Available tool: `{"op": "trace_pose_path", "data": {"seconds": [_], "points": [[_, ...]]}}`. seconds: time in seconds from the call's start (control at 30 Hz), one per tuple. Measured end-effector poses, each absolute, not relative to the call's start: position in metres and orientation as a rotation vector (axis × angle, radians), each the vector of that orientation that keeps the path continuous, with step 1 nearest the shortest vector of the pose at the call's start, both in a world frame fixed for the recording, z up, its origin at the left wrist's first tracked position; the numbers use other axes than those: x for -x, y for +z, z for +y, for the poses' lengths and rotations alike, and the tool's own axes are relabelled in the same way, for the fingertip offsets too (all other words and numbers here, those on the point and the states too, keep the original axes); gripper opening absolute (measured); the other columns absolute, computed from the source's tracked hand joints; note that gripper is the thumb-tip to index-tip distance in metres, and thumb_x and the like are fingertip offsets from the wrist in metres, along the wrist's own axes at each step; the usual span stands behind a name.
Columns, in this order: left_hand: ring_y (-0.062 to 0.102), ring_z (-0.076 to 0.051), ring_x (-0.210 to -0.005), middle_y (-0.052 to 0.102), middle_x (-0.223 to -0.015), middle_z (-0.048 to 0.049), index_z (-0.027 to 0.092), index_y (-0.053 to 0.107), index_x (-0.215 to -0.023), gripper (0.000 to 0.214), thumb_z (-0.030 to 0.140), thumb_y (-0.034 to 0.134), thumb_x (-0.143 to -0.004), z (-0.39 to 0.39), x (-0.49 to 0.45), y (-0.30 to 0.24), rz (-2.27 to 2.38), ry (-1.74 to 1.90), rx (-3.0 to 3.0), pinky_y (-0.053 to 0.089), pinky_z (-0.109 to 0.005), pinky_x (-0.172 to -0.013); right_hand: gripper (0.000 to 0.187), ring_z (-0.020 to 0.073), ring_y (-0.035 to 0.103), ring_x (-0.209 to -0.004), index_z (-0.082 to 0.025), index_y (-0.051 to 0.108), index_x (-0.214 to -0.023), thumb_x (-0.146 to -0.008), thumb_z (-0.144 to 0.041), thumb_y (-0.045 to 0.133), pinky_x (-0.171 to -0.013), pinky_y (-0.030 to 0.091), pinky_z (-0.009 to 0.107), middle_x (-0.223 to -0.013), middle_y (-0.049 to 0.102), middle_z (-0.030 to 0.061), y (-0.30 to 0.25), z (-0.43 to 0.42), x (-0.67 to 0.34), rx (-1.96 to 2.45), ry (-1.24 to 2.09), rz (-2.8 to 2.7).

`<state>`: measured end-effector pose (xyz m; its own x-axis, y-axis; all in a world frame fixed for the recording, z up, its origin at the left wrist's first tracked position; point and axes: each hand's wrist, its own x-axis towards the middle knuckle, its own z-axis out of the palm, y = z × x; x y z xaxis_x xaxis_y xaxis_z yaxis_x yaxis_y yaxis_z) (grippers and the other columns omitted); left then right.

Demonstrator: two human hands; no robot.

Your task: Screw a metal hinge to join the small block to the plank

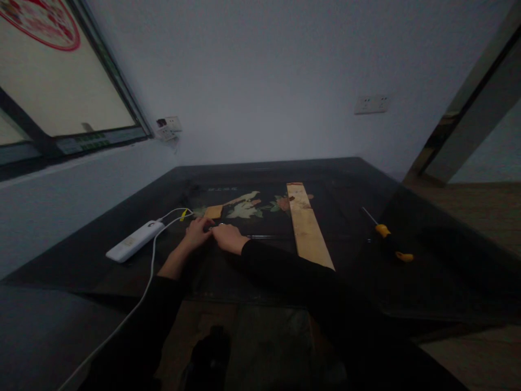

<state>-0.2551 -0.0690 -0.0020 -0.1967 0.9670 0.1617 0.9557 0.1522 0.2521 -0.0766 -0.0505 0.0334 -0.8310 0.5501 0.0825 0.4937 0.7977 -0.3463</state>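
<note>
My left hand (197,232) and my right hand (228,238) meet low over the dark table, just in front of a small square wooden block (214,212). The left fingers are bent and drawn together, their tips beside the block's near edge; whether they touch it I cannot tell. Curled like a fist, the right hand has its fingers turned toward the left fingertips. A small pale glint shows between and above the fingers, too small and dark to name. What either hand grips is hidden.
A long wooden board (308,225) lies right of my hands. Farther right is a yellow-and-black screwdriver (385,233). On the left, a white power bank (134,241) has a white cable (153,255) trailing past my left arm. The dark table (260,172) meets the wall.
</note>
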Motion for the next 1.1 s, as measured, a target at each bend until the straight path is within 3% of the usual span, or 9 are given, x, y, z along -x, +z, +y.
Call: {"op": "trace_pose_path", "data": {"seconds": [0.13,0.3,0.47,0.7,0.93,1.1], "points": [[0.049,-0.029,-0.119,0.058,-0.12,-0.0104,0.021,0.061,-0.11,0.032,0.02,0.05,-0.08,-0.068,0.249,-0.006,2.381,0.433,-1.996,0.042,-0.044,-0.097,0.033,0.0272,0.063,-0.109,-0.012,0.056,-0.12,-0.095,-0.012,0.034,-0.085,0.053,0.044,-0.122,0.061,0.0179,0.022,-0.066,0.078,0.821,0.277,-2.753],[0.047,-0.031,-0.12,0.056,-0.124,-0.0118,0.022,0.061,-0.113,0.031,0.02,0.049,-0.084,-0.07,0.242,-0.008,2.376,0.471,-2.061,0.042,-0.046,-0.095,0.031,0.0258,0.059,-0.108,-0.013,0.055,-0.118,-0.098,-0.016,0.033,-0.078,0.055,0.038,-0.121,0.061,0.0149,0.016,-0.068,0.071,0.796,0.054,-2.711],[0.048,-0.031,-0.119,0.057,-0.124,-0.0119,0.022,0.061,-0.111,0.03,0.019,0.049,-0.084,-0.068,0.237,-0.009,2.356,0.481,-2.06,0.041,-0.048,-0.094,0.032,0.0258,0.055,-0.112,-0.014,0.053,-0.123,-0.097,-0.016,0.034,-0.081,0.054,0.04,-0.125,0.058,0.016,0.017,-0.063,0.069,0.809,0.102,-2.747],[0.049,-0.03,-0.118,0.059,-0.121,-0.0112,0.021,0.061,-0.11,0.026,0.024,0.048,-0.087,-0.067,0.239,-0.011,2.322,0.557,-2.109,0.041,-0.046,-0.095,0.032,0.0263,0.062,-0.105,-0.017,0.058,-0.12,-0.097,-0.033,0.043,-0.082,0.052,0.04,-0.12,0.062,0.0137,0.049,-0.051,0.053,0.82,0.162,-2.789],[0.052,-0.028,-0.115,0.061,-0.116,-0.0096,0.022,0.063,-0.104,0.023,0.022,0.047,-0.088,-0.066,0.24,-0.015,2.308,0.669,-2.146,0.042,-0.046,-0.097,0.024,0.0222,0.063,-0.102,-0.015,0.065,-0.107,-0.093,-0.029,0.053,-0.086,0.047,0.033,-0.111,0.067,0.0126,0.099,-0.029,-0.047,0.819,0.364,-2.716],[0.054,-0.028,-0.114,0.061,-0.111,-0.0098,0.02,0.062,-0.102,0.021,0.023,0.048,-0.087,-0.068,0.228,-0.004,2.233,0.87,-2.183,0.042,-0.046,-0.099,0.026,0.0228,0.062,-0.105,-0.016,0.063,-0.111,-0.089,-0.027,0.054,-0.093,0.047,0.038,-0.111,0.067,0.0119,0.063,-0.034,-0.176,0.969,0.492,-2.508]]}}
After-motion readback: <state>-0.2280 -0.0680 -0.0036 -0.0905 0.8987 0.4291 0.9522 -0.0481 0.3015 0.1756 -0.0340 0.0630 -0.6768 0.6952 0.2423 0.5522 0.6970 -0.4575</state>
